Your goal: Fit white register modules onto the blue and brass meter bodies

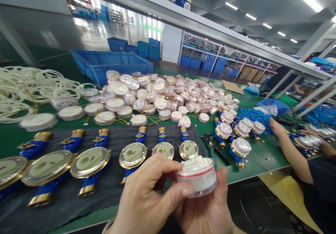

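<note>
Both hands are closed on one round water meter register (198, 178), white with a red ring and a clear casing. My left hand (151, 195) pinches its left edge between thumb and fingers; a bit of orange-brown wire shows near the fingertips. My right hand (210, 211) cups it from below and from the right, its fingers partly hidden. Just behind the hands, a blue and brass water meter body (189, 149) lies in a row with several others on a dark cloth (105, 192).
Behind the row, many loose registers (160, 103) with wires are heaped on the green table. White rings (39, 83) and a blue crate (112, 64) are at left. Black-handled pliers (215, 149) lie right of the cloth, near assembled meters (240, 146). A co-worker's arm (291, 150) reaches in from the right.
</note>
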Tool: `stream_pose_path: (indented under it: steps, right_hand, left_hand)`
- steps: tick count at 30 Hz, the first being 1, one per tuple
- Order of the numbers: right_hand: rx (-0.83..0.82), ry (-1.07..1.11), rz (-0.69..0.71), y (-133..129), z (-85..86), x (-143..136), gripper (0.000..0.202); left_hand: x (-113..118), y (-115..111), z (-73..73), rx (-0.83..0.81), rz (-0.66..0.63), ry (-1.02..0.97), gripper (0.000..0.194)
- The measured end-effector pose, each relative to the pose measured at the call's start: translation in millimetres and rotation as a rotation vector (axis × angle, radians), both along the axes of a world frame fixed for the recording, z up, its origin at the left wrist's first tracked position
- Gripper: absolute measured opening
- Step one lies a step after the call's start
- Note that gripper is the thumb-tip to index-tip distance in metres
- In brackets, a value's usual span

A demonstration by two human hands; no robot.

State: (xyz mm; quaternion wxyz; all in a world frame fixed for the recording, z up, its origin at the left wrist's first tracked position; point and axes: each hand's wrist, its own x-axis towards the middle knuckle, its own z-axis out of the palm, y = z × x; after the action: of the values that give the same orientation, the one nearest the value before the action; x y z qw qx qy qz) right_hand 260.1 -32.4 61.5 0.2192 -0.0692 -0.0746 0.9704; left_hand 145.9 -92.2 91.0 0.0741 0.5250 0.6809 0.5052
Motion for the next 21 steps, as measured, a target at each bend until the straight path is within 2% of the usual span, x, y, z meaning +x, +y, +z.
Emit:
stream_pose_path:
  steps: [5,9,15,21]
  right_hand:
    - [-0.048,-0.016,-0.033,-2.4,-3.3,1.5,0.056]
    - [-0.061,-0.066,-0.019,-2.4,-0.2,2.7,0.057]
    - [-0.018,-0.161,-0.061,-2.6,4.0,3.4,0.056]
    - [0.004,-0.094,-0.034,-2.4,6.1,1.6,0.051]
  left_hand:
    - [1.0,1.1,2.0,0.044,-0.005,0.05,0.033]
    - [1.9,1.1,3.3,0.041,-0.014,0.052,0.028]
    - [2.4,-5.1,0.1,0.051,-0.035,0.085,0.031]
    - [1.0,-3.2,2.2,0.07,-0.021,0.116,0.031]
